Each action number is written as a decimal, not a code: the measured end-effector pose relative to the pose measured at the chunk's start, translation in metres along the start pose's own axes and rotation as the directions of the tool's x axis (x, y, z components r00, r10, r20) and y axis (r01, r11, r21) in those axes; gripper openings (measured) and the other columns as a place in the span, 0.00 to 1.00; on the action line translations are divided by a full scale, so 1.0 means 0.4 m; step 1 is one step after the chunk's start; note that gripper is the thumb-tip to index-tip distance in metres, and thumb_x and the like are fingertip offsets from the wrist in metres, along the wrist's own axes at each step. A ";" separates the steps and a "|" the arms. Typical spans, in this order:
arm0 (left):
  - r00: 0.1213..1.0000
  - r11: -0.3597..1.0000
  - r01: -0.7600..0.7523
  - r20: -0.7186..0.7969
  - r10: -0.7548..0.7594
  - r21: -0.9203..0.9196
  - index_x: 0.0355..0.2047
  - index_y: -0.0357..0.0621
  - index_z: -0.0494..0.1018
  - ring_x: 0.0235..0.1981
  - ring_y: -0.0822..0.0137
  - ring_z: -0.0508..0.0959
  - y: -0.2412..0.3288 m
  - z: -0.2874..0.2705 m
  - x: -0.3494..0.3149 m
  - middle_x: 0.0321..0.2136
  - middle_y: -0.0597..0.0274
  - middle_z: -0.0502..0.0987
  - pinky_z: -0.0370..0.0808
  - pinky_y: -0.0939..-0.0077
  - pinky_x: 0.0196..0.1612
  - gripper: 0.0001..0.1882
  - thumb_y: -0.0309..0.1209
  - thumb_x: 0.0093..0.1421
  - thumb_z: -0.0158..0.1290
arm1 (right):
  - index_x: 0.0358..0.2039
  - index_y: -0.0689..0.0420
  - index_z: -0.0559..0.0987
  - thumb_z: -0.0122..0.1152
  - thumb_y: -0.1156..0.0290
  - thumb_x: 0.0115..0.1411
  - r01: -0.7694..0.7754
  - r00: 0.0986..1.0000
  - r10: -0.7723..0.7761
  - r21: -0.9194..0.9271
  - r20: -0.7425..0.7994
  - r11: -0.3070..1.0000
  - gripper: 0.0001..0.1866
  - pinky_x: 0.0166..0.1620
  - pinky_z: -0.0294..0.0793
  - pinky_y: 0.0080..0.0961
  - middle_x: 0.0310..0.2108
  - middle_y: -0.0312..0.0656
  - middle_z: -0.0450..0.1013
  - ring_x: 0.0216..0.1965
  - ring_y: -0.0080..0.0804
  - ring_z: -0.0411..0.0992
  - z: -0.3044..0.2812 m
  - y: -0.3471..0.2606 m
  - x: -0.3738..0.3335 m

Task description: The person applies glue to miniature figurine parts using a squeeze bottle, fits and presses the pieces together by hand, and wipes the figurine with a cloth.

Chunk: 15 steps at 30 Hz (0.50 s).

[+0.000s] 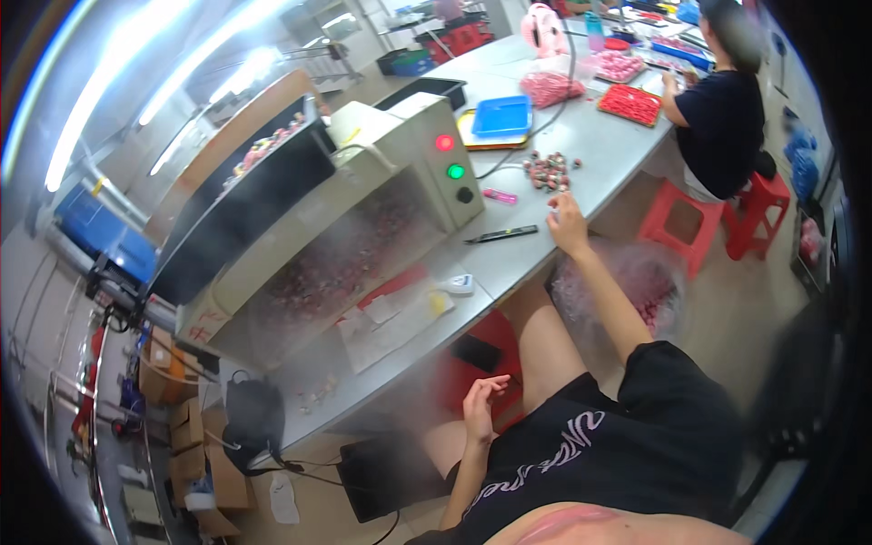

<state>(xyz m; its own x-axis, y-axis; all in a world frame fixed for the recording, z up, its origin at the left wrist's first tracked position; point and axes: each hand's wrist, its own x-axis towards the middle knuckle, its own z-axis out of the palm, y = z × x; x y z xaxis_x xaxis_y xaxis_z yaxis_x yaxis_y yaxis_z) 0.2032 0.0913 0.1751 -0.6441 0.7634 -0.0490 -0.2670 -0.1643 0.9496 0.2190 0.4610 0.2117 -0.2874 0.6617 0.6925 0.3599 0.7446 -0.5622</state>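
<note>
My right hand [569, 222] is over the table's near edge, just below a loose pile of small round red-and-white pieces [548, 171]. Its fingers are drawn together; whatever may be between them is too small to make out. My left hand [483, 407] is above my lap, its fingers bent and close together, and any small thing in them cannot be told. A black pen-like tool [501, 234] lies on the table left of my right hand. Beyond it is a small pink object [500, 196].
A cream machine [436, 204] with red and green lights holds many small pieces behind a clear front. Blue tray [501, 117], red tray [629, 105] and pink fan [543, 32] stand farther back. A clear bag [668, 263] hangs below the table edge. A person [722, 109] sits at right by red stools [681, 221].
</note>
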 end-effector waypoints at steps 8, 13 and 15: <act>0.998 0.987 -0.011 -0.064 0.022 0.161 0.25 0.37 0.67 0.36 0.71 0.71 -0.030 -0.019 0.013 0.35 0.55 0.74 0.65 0.79 0.41 0.10 0.28 0.58 0.38 | 0.34 0.60 0.68 0.53 0.77 0.45 0.206 0.927 -0.232 0.117 0.294 0.972 0.13 0.47 0.57 0.33 0.34 0.46 0.63 0.42 0.43 0.59 0.043 -0.071 0.061; 0.957 0.901 -0.263 -0.024 0.288 0.345 0.27 0.36 0.68 0.37 0.66 0.72 0.084 0.004 0.034 0.35 0.53 0.73 0.66 0.76 0.42 0.08 0.26 0.56 0.40 | 0.40 0.62 0.67 0.51 0.69 0.53 0.249 0.964 -0.258 0.130 0.058 0.960 0.14 0.51 0.54 0.32 0.42 0.47 0.64 0.46 0.42 0.59 0.049 -0.052 0.077; 0.823 0.648 -0.532 0.154 0.546 0.546 0.29 0.36 0.69 0.36 0.62 0.72 0.216 0.019 0.028 0.35 0.52 0.73 0.68 0.73 0.41 0.06 0.25 0.52 0.43 | 0.41 0.63 0.67 0.48 0.68 0.56 0.197 0.975 -0.208 0.127 0.082 0.972 0.14 0.53 0.53 0.32 0.42 0.48 0.64 0.47 0.41 0.59 0.017 -0.093 0.084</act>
<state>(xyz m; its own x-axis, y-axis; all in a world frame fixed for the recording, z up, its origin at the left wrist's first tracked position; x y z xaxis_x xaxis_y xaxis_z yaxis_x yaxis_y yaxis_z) 0.1783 0.0904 0.2590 -0.5656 0.6352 0.5259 0.5607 -0.1714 0.8101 0.1900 0.4561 0.2527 -0.4278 0.4973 0.7548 0.1805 0.8653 -0.4677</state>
